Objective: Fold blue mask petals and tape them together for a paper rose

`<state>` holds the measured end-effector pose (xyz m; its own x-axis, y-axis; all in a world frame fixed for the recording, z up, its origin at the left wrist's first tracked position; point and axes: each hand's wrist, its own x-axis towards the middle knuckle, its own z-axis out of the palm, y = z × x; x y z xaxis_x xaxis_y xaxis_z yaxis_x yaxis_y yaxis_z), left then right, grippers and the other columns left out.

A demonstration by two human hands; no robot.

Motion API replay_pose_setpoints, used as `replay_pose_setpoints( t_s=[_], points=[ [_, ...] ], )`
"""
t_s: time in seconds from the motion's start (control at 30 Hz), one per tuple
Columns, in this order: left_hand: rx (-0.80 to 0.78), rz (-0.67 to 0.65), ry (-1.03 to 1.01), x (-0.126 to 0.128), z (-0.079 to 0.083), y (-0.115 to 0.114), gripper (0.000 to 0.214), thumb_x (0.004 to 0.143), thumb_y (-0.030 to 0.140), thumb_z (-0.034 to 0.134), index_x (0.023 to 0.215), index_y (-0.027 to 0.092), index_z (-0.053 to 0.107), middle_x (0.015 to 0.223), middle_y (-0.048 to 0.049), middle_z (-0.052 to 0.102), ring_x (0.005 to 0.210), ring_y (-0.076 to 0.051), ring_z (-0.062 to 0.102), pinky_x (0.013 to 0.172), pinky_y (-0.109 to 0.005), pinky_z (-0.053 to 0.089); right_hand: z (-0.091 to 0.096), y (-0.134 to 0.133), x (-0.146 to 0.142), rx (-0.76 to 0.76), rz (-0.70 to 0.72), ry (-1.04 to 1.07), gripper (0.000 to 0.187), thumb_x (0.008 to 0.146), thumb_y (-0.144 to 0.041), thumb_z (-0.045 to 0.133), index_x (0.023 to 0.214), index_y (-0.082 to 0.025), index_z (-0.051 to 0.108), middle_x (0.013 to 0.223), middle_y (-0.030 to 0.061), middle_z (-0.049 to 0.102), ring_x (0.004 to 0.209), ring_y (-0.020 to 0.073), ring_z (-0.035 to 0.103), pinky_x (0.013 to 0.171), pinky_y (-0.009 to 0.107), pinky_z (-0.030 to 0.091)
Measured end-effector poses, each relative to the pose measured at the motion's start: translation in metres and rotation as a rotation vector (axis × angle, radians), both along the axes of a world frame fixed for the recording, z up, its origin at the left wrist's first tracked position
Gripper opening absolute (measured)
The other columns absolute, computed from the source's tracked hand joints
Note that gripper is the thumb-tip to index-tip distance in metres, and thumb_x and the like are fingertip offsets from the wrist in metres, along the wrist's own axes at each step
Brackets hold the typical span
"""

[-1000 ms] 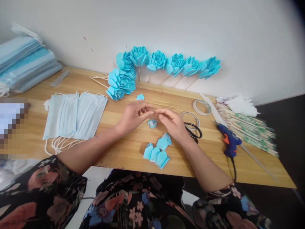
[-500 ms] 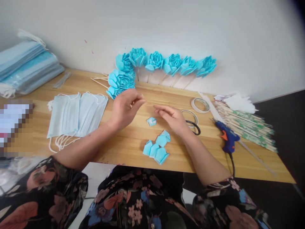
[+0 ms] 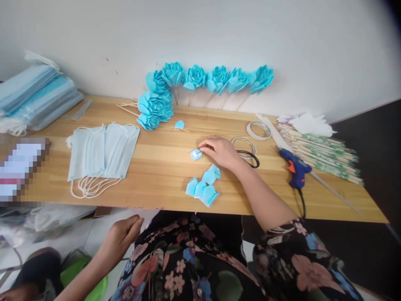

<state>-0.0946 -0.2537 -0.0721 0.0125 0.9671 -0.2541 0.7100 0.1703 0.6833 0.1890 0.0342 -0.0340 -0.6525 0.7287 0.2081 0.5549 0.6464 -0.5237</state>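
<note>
My right hand (image 3: 220, 151) reaches over the table, its fingers pinched together at the right edge of a small folded blue petal (image 3: 195, 155). White patches show on that petal. Nearer the table's front edge lie several more blue petals (image 3: 201, 189), touching one another. A single blue petal (image 3: 179, 124) rests farther back, beside the finished-looking blue flowers (image 3: 155, 104). My left hand (image 3: 123, 235) is down in front of the table edge, its fingers curled closed. Whatever it may hold is hidden.
Blue flowers on sticks (image 3: 218, 79) lean along the wall. Face masks (image 3: 103, 150) and a phone-like blurred object (image 3: 21, 169) lie left, mask packs (image 3: 39, 94) behind. Tape rolls (image 3: 258, 130), a black ring (image 3: 255, 159), a glue gun (image 3: 296, 169) and wrapped chopsticks (image 3: 322, 156) lie right.
My left hand has dropped from above the table to below its front edge, uncovering the rear petal. My right hand has moved onto the small petal. The view has shifted slightly.
</note>
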Motion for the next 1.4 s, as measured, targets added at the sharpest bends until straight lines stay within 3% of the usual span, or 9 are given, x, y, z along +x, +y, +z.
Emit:
replay_pose_setpoints(
  t_s=[0.1, 0.2, 0.33, 0.43, 0.53, 0.67, 0.8, 1.0, 1.4],
  points=[
    [-0.029, 0.006, 0.116, -0.024, -0.053, -0.027, 0.033, 0.093, 0.036, 0.041, 0.072, 0.029, 0.066, 0.058, 0.0021, 0.067, 0.053, -0.022, 0.066, 0.055, -0.034, 0.054, 0.000, 0.000, -0.004, 0.034, 0.013, -0.032, 0.011, 0.089, -0.015, 0.067, 0.084, -0.023, 0.073, 0.092, 0.0045, 0.075, 0.087, 0.0218, 0.064, 0.082, 0.036, 0.044],
    [0.148, -0.085, 0.218, -0.037, -0.056, -0.037, 0.051, 0.081, 0.029, 0.052, 0.127, 0.048, 0.065, 0.112, -0.0011, 0.079, 0.090, -0.033, 0.076, 0.062, -0.040, 0.059, 0.002, 0.000, -0.006, 0.082, 0.049, -0.090, 0.012, 0.089, -0.012, 0.064, 0.082, -0.021, 0.069, 0.088, 0.0056, 0.073, 0.085, 0.0217, 0.061, 0.080, 0.034, 0.042],
    [0.047, -0.314, -0.117, -0.026, 0.016, -0.007, 0.059, 0.083, 0.038, 0.066, 0.138, 0.057, 0.055, 0.094, 0.0053, 0.080, 0.065, -0.021, 0.072, 0.055, -0.028, 0.057, 0.007, -0.002, -0.005, 0.117, 0.077, -0.076, 0.012, 0.094, -0.017, 0.059, 0.085, -0.021, 0.067, 0.086, 0.0058, 0.071, 0.083, 0.0220, 0.060, 0.079, 0.034, 0.040],
    [0.113, -0.227, -0.107, -0.003, 0.078, 0.045, 0.034, 0.096, 0.037, 0.055, 0.125, 0.038, 0.071, 0.101, -0.0028, 0.079, 0.083, -0.021, 0.072, 0.069, -0.028, 0.058, 0.012, -0.005, -0.002, 0.124, 0.060, 0.016, 0.011, 0.095, -0.023, 0.058, 0.087, -0.022, 0.067, 0.084, 0.0041, 0.071, 0.079, 0.0207, 0.060, 0.077, 0.033, 0.040],
    [0.300, -0.207, -0.063, 0.022, 0.103, 0.110, 0.031, 0.095, 0.042, 0.057, 0.111, 0.022, 0.076, 0.102, -0.0089, 0.077, 0.082, -0.019, 0.069, 0.067, -0.027, 0.053, 0.017, -0.010, -0.001, 0.138, 0.066, 0.090, 0.013, 0.094, -0.025, 0.058, 0.085, -0.023, 0.067, 0.082, 0.0031, 0.071, 0.077, 0.0200, 0.061, 0.076, 0.033, 0.042],
    [0.487, -0.195, -0.066, 0.048, 0.087, 0.189, 0.041, 0.090, 0.041, 0.062, 0.122, 0.016, 0.070, 0.106, -0.0105, 0.074, 0.076, -0.016, 0.063, 0.068, -0.027, 0.049, 0.020, -0.013, 0.000, 0.136, 0.086, 0.130, 0.014, 0.094, -0.026, 0.058, 0.086, -0.024, 0.069, 0.083, 0.0039, 0.072, 0.078, 0.0207, 0.063, 0.077, 0.034, 0.044],
    [0.402, -0.287, -0.087, 0.065, 0.068, 0.228, 0.033, 0.083, 0.036, 0.067, 0.109, 0.016, 0.073, 0.091, -0.0061, 0.072, 0.068, -0.014, 0.058, 0.064, -0.026, 0.043, 0.020, -0.014, -0.001, 0.100, 0.067, 0.157, 0.011, 0.092, -0.024, 0.060, 0.095, -0.024, 0.071, 0.091, 0.0043, 0.076, 0.083, 0.0212, 0.066, 0.081, 0.035, 0.047],
    [0.290, -0.179, -0.251, 0.073, 0.065, 0.237, 0.021, 0.081, 0.032, 0.064, 0.068, 0.016, 0.063, 0.060, 0.0019, 0.056, 0.059, -0.011, 0.047, 0.057, -0.025, 0.032, 0.020, -0.014, 0.000, -0.085, -0.022, 0.309, 0.024, 0.094, -0.033, 0.057, 0.113, -0.024, 0.071, 0.096, 0.0038, 0.077, 0.090, 0.0217, 0.070, 0.083, 0.036, 0.051],
    [0.114, -0.056, -0.596, 0.075, 0.055, 0.242, 0.030, 0.080, 0.046, 0.067, 0.077, 0.016, 0.067, 0.062, 0.0016, 0.057, 0.055, -0.009, 0.048, 0.052, -0.022, 0.037, 0.002, -0.002, -0.002, -0.416, -0.042, 0.561, 0.037, 0.085, -0.033, 0.065, 0.120, -0.021, 0.067, 0.089, 0.0009, 0.071, 0.081, 0.0155, 0.065, 0.079, 0.032, 0.051]
  ],
)
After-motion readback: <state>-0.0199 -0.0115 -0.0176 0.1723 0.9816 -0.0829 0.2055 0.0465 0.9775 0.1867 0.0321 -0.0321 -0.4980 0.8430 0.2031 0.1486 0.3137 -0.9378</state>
